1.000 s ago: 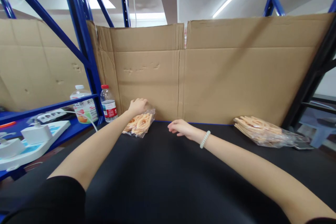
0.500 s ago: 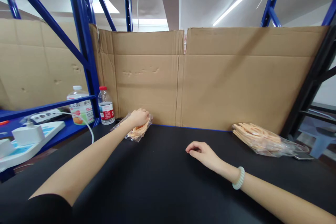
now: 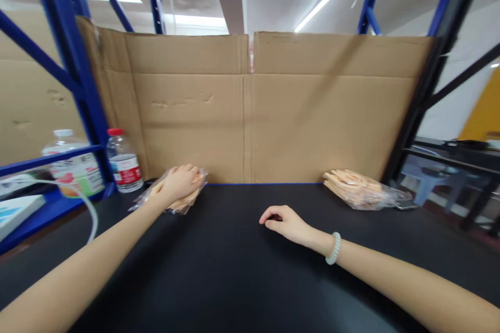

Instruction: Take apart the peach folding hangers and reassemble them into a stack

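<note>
My left hand (image 3: 182, 182) lies on top of a clear plastic bag (image 3: 195, 196) with a bundle of peach-coloured strips in it, at the back left of the black table (image 3: 234, 260). Its fingers look laid over the bundle; the fingertips are partly hidden. Near the middle, my right hand (image 3: 287, 223) hovers at or just above the tabletop, fingers loosely curved, a gap between thumb and forefinger, nothing between them. A pale coiled band circles the right wrist. A second clear bag of peach-coloured strips (image 3: 355, 190) rests at the back right, apart from both hands.
A cardboard screen (image 3: 332, 114) stands along the back edge. To the left are a red-capped water bottle (image 3: 125, 166), a larger white-capped bottle (image 3: 76, 169), a white cable (image 3: 91, 218) and a blue rack post (image 3: 84, 78). A phone-like flat object (image 3: 406, 205) lies behind the right bag.
The view has swung to the right, so things sit further left. My left hand stays on its bag and looks flatter over it. My right hand keeps its loose curve.
</note>
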Available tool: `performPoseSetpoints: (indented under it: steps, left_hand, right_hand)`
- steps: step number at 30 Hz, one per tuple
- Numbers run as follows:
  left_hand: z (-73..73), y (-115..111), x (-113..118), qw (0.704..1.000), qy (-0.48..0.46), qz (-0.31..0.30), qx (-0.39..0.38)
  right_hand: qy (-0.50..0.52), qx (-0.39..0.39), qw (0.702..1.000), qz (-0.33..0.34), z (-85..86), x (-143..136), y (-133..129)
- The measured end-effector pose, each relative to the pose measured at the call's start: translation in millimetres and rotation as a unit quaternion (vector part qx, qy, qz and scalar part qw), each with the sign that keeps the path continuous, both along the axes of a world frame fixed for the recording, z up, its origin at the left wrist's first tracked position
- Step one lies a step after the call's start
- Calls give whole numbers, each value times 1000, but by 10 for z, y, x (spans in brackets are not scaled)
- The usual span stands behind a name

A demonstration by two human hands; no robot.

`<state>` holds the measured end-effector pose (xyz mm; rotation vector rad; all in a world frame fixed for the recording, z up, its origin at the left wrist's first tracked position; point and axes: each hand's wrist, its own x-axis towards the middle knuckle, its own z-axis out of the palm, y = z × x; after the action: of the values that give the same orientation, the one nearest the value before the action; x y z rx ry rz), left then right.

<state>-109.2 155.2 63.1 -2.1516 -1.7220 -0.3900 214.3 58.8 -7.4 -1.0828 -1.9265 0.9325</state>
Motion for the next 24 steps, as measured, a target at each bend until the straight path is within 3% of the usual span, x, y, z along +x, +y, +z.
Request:
performPoseSetpoints:
  steps: [3, 6, 9, 12, 15, 18, 21, 24]
  left_hand:
    - [59, -5, 234, 998, -40, -37, 36]
    - [90, -42, 636, 991, -85, -96, 25]
    - [41, -93, 1186, 980, -144, -132, -37]
    - [-80, -94, 1834, 953, -223, -145, -146]
    - [-197, -62, 2522, 895, -320, -168, -264]
    - [-251, -65, 3160, 811, -414, -188, -368]
    - [-264, -105, 3659, 732, -493, -184, -433]
    - [-282, -140, 3999, 664, -559, -169, -467]
  right_hand:
    - [10, -21, 1000, -14, 119, 80, -40]
    - [28, -19, 998, -58, 290, 299, -40]
    - [54, 9, 988, -146, 496, 719, 27]
    - [68, 46, 957, -278, 726, 1320, 134]
    - [57, 57, 914, -398, 960, 1975, 201]
    - [40, 32, 873, -486, 1116, 2513, 197]
    - [17, -32, 848, -529, 1128, 2842, 180]
    - [-15, -108, 837, -537, 1038, 2979, 204]
